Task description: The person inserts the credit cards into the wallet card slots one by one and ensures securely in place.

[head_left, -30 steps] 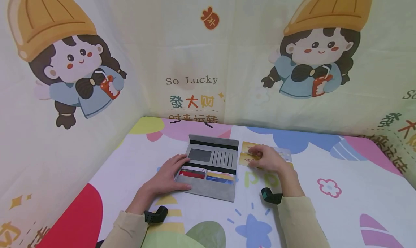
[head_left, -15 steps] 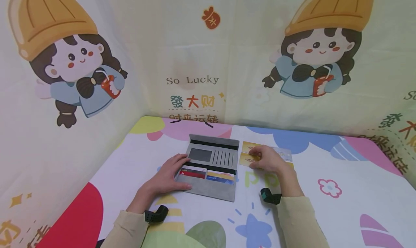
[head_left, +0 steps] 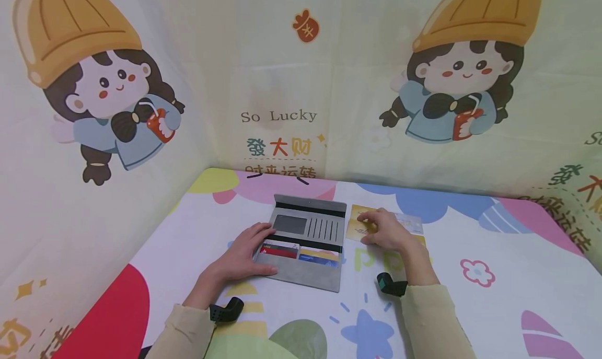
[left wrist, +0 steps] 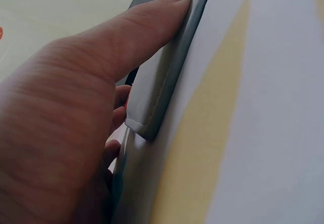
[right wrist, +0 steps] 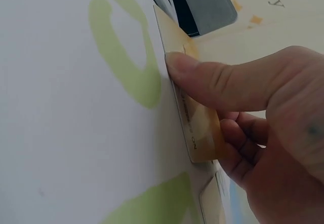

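Observation:
A grey wallet [head_left: 303, 276] lies unfolded on the table, with a red and white card [head_left: 278, 251] and a blue and yellow card [head_left: 319, 257] in its lower slots. My left hand [head_left: 240, 254] rests on its left side. In the left wrist view the thumb [left wrist: 157, 19] lies straight along the wallet's near edge. To the right of the wallet, my right hand [head_left: 388, 231] spans a gold card [head_left: 354, 230]. The right wrist view has the thumb [right wrist: 185, 67] at that card's near edge [right wrist: 197, 127], curled fingers [right wrist: 240, 138] beyond it.
Another gold card [head_left: 358, 210] lies just behind the first. A silvery card [head_left: 411, 223] and a further gold edge [head_left: 420, 239] show past my right hand, partly covered. A patterned cloth covers the table [head_left: 470, 317], and a printed backdrop [head_left: 362, 87] stands behind it.
The right index finger has lifted slightly away from the thumb, widening the span over the gold card. My left hand and the wallet stay in place.

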Demonstrator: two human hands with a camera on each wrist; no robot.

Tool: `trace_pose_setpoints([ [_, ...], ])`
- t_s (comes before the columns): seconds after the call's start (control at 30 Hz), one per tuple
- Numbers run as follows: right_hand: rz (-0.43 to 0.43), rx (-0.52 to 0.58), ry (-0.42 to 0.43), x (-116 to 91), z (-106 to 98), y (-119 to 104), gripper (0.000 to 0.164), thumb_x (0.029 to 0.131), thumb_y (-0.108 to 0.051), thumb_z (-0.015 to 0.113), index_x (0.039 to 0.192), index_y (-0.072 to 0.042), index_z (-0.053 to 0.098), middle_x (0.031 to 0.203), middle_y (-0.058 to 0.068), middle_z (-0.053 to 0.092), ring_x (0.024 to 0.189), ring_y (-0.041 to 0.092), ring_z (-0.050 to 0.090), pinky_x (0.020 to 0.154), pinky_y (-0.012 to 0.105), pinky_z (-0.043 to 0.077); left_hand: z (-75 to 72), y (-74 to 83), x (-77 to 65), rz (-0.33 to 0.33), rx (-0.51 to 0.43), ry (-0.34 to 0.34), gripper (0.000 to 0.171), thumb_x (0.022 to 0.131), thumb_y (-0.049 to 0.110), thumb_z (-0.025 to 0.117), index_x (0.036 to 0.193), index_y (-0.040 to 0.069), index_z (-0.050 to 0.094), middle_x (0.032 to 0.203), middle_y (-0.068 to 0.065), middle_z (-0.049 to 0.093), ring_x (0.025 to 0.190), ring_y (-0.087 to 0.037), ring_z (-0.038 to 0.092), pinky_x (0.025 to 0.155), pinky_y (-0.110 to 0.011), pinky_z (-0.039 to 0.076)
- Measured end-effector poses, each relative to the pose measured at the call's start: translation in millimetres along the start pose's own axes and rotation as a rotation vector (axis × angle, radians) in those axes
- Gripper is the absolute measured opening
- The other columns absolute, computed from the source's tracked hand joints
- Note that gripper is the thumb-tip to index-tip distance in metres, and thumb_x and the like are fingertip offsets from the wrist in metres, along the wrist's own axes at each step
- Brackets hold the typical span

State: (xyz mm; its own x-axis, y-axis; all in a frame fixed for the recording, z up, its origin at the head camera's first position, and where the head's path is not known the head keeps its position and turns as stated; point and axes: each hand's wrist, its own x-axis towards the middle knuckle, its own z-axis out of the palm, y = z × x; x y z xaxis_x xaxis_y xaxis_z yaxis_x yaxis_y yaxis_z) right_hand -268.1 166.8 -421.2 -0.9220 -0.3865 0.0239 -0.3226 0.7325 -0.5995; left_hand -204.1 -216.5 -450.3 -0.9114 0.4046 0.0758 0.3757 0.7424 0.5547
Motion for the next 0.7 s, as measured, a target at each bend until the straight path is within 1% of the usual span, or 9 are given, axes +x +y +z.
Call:
trace_pose_setpoints([
  [0.1, -0.015, 0.01, 0.005, -0.8, -0.7, 1.8, 0.047, 0.08, -0.008, 0.083, 0.124, -0.003, 0.066, 0.12, 0.021, 0.057, 0.111, 0.04, 0.051, 0.096, 0.057, 0.043, -0.5, 0.8, 0.1, 0.003, -0.003, -0.002, 0.096, 0.073, 0.054, 0.083, 0.151, 0.011, 0.047, 0.158, -0.011, 0.034, 0.145, -0.036, 0.028, 0.114, -0.062, 0.027],
  [0.2, -0.019, 0.03, 0.015, -1.2, -1.3, 2.5, 0.047, 0.08, -0.008, 0.083, 0.125, -0.004, 0.067, 0.124, 0.02, 0.059, 0.113, 0.04, 0.053, 0.098, 0.059, 0.043, -0.7, 1.1, 0.1, 0.004, -0.003, -0.002, 0.096, 0.073, 0.054, 0.083, 0.151, 0.011, 0.047, 0.158, -0.011, 0.034, 0.145, -0.036, 0.028, 0.114, -0.062, 0.027],
  [0.3, -0.01, 0.058, 0.014, -1.7, -2.1, 1.8, 0.048, 0.082, -0.008, 0.082, 0.127, -0.007, 0.067, 0.133, 0.022, 0.058, 0.119, 0.043, 0.052, 0.104, 0.063, 0.038, -0.6, 0.7, 0.0, 0.002, 0.0, 0.0, 0.096, 0.072, 0.054, 0.083, 0.151, 0.011, 0.047, 0.158, -0.011, 0.034, 0.144, -0.035, 0.028, 0.113, -0.062, 0.028],
  [0.37, 0.012, 0.079, 0.011, -2.1, -2.2, 0.7, 0.048, 0.083, -0.008, 0.081, 0.128, -0.01, 0.066, 0.139, 0.022, 0.055, 0.123, 0.044, 0.049, 0.107, 0.065, 0.034, -0.4, 0.3, -0.3, 0.0, -0.002, 0.0, 0.096, 0.072, 0.054, 0.083, 0.151, 0.011, 0.047, 0.158, -0.011, 0.034, 0.144, -0.036, 0.028, 0.113, -0.062, 0.028],
  [0.47, 0.03, 0.088, -0.001, -3.1, -2.9, -0.7, 0.047, 0.085, -0.007, 0.079, 0.13, -0.013, 0.066, 0.144, 0.022, 0.051, 0.127, 0.045, 0.046, 0.108, 0.066, 0.031, -0.1, 0.0, -0.6, -0.002, -0.007, 0.001, 0.096, 0.072, 0.054, 0.083, 0.151, 0.011, 0.047, 0.158, -0.011, 0.034, 0.144, -0.036, 0.028, 0.113, -0.062, 0.028],
  [0.53, 0.047, 0.085, -0.001, -3.8, -3.7, -1.2, 0.047, 0.087, -0.006, 0.077, 0.131, -0.014, 0.065, 0.143, 0.021, 0.052, 0.126, 0.044, 0.046, 0.108, 0.066, 0.032, 0.0, 0.0, -0.8, -0.003, -0.008, 0.001, 0.096, 0.073, 0.055, 0.083, 0.151, 0.012, 0.047, 0.158, -0.011, 0.034, 0.144, -0.036, 0.028, 0.113, -0.062, 0.028],
  [0.6, 0.048, 0.082, 0.004, -4.4, -5.0, -1.2, 0.045, 0.088, -0.006, 0.074, 0.132, -0.013, 0.064, 0.139, 0.022, 0.054, 0.122, 0.043, 0.049, 0.107, 0.064, 0.035, 0.1, -0.2, -1.0, -0.003, -0.007, 0.004, 0.096, 0.073, 0.055, 0.083, 0.151, 0.012, 0.047, 0.158, -0.01, 0.034, 0.144, -0.036, 0.028, 0.113, -0.063, 0.028],
  [0.7, 0.059, 0.1, 0.018, -5.0, -7.4, -0.8, 0.045, 0.089, -0.007, 0.072, 0.133, -0.01, 0.062, 0.131, 0.022, 0.057, 0.111, 0.039, 0.053, 0.1, 0.057, 0.042, 0.2, -0.6, -1.2, -0.001, -0.003, 0.008, 0.096, 0.073, 0.055, 0.082, 0.15, 0.012, 0.047, 0.158, -0.01, 0.034, 0.144, -0.036, 0.028, 0.113, -0.063, 0.028],
])
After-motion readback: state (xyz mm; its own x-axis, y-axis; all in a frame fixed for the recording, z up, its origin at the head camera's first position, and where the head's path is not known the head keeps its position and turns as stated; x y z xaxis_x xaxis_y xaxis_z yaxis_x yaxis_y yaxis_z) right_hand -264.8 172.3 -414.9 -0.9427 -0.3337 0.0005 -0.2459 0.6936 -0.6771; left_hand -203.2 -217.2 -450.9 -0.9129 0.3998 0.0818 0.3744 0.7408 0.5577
